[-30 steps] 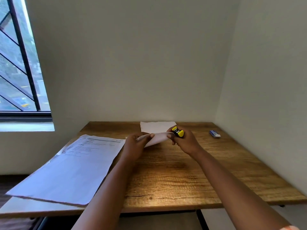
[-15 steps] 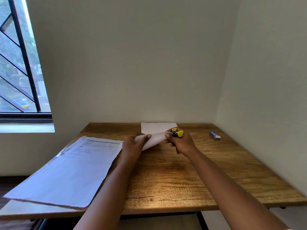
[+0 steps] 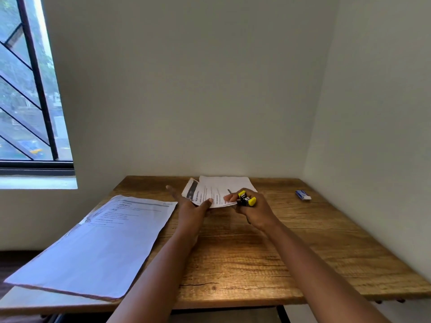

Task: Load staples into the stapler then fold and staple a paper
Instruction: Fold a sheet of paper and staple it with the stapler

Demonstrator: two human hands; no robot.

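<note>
Right fingers: curled round a small yellow-and-black stapler (image 3: 246,199), with a fingertip (image 3: 228,198) resting on the near right edge of the paper.
Left fingers: spread and mostly straight; the thumb (image 3: 208,202) presses the paper's near edge while the other fingers lie under or behind the sheet.
Right hand (image 3: 257,212): lifted above the table, stapler nose at the paper's right corner.
Left hand (image 3: 190,207): props the sheet from its left side.
Paper (image 3: 208,194): a printed sheet held between both hands over the far middle of the table (image 3: 256,259), print facing up; whether it is folded I cannot tell.
Handling: the sheet looks thin, light and floppy, so it probably sags unless held at two edges; best pinched near the corner being stapled.
Stapler handling: small, hard, likely needs a firm squeeze.
Behind: another white sheet (image 3: 229,181) lies flat.
Left side: large printed pages (image 3: 98,243) overhang the table edge.
Far right: a small blue box (image 3: 303,195), well apart.
</note>
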